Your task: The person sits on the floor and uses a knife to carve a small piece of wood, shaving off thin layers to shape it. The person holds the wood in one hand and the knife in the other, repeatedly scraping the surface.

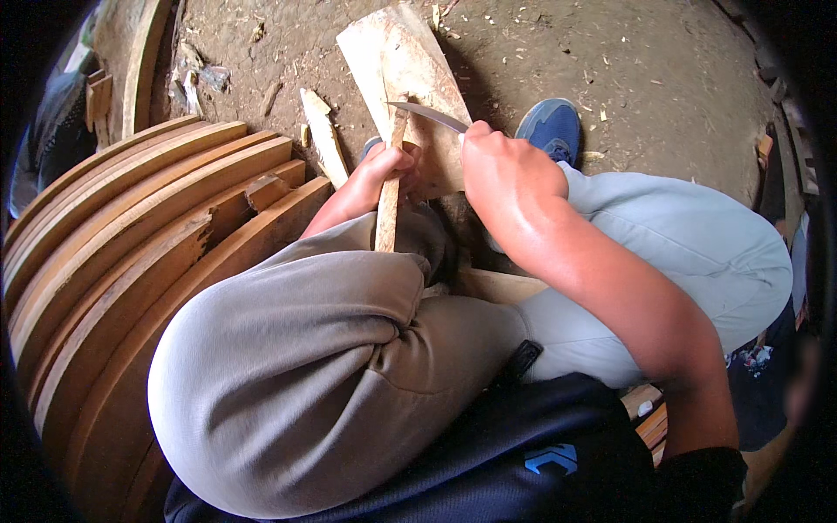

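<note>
My left hand (390,167) is closed round a narrow wooden strip (389,209), which points away from me between my knees. In my right hand (506,161) is a knife (433,114), its handle hidden in my fist. The blade reaches left, its tip end at the strip's far end; whether it cuts into the wood I cannot tell. Beneath both lies a wide pale board (384,48), tilted, with a rough worn patch near the strip.
Several long planks (174,187) are stacked along my left side. A split wood piece (323,135) lies on the dirt floor (558,44) among shavings. My blue shoe (551,126) stands right of the board. At the far left edge, someone's dark clothing (59,122) shows.
</note>
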A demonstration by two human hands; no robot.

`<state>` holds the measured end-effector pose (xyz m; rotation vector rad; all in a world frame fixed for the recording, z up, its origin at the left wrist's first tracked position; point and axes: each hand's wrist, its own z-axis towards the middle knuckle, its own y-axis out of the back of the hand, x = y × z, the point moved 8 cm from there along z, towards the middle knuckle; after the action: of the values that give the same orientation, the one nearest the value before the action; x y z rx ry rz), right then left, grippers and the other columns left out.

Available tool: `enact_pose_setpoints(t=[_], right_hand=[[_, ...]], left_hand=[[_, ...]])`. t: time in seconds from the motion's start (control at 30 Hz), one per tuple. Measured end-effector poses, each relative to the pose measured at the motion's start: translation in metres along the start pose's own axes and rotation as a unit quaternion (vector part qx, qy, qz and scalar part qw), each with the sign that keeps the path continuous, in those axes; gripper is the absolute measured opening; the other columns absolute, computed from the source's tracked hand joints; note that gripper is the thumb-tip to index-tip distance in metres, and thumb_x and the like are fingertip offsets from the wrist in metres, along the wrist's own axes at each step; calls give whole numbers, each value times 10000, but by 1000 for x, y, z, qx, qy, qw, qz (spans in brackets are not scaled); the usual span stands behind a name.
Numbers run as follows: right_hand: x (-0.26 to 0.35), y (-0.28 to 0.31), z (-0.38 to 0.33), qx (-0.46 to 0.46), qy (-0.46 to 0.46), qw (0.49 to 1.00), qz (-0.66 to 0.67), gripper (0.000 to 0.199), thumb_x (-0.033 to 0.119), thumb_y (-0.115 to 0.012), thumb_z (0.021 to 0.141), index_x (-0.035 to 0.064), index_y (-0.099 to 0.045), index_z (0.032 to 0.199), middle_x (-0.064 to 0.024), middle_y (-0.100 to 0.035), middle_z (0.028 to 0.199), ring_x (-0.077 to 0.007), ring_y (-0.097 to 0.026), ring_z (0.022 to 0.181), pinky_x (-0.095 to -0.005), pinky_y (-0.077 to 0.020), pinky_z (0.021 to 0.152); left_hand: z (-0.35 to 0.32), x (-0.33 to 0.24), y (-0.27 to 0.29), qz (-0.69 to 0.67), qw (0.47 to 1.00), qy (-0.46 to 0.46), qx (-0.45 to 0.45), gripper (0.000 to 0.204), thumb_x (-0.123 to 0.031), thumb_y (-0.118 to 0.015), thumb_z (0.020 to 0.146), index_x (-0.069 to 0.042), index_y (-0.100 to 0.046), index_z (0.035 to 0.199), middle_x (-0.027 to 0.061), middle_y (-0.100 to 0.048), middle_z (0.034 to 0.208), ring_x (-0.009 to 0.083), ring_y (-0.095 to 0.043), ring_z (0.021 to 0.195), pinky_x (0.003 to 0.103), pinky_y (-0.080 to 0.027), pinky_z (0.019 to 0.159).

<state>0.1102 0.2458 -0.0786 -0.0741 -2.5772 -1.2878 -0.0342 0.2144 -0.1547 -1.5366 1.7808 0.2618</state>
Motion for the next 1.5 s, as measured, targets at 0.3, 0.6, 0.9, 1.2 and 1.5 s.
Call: enact_pose_setpoints(t=[0.3, 0.6, 0.9, 1.2, 1.5], right_hand=[[6, -13, 5, -141, -15, 987, -80, 79, 109, -544, 920, 77, -615, 909, -146, -729, 797, -237, -747, 713, -357, -597, 535], [-26, 20, 1, -30, 35, 996, 71, 382, 297, -406, 1033, -22, -607, 974, -273, -673, 826, -461, -664, 834, -549, -529, 750], [-19, 11, 2, -21, 60, 996, 60, 317, 221, -426, 1000, -27, -619, 958, -275, -678, 857, -431, -680, 850, -524, -543, 735], [-14, 9, 0, 0, 49, 996, 68, 283, 156, -432, 965, -36, -640, 968, -273, -693, 890, -412, -696, 889, -495, -566, 764], [-9, 14, 10, 61, 79, 995, 16, 321, 183, -423, 974, -33, -658, 942, -290, -673, 947, -450, -663, 935, -535, -527, 802]], left_hand=[[0, -3, 0, -8, 1000, -16, -1, 261, -302, -473, 816, -123, -380, 650, -13, -348, 569, 109, -359, 511, 294, -278, 472], [10, 12, 6, -38, 999, -29, 26, 277, -301, -479, 821, -124, -368, 638, -11, -335, 547, 114, -357, 481, 295, -274, 454], [12, 10, 2, -33, 998, -15, 51, 250, -284, -464, 838, -116, -389, 670, -11, -347, 576, 108, -335, 513, 293, -261, 482], [7, 6, 5, -32, 999, -17, -3, 258, -284, -470, 830, -101, -421, 656, -8, -362, 578, 112, -346, 516, 304, -277, 484], [15, 12, 16, 26, 999, -33, 31, 212, -276, -501, 833, -80, -515, 753, 4, -444, 629, 131, -437, 559, 296, -368, 522]])
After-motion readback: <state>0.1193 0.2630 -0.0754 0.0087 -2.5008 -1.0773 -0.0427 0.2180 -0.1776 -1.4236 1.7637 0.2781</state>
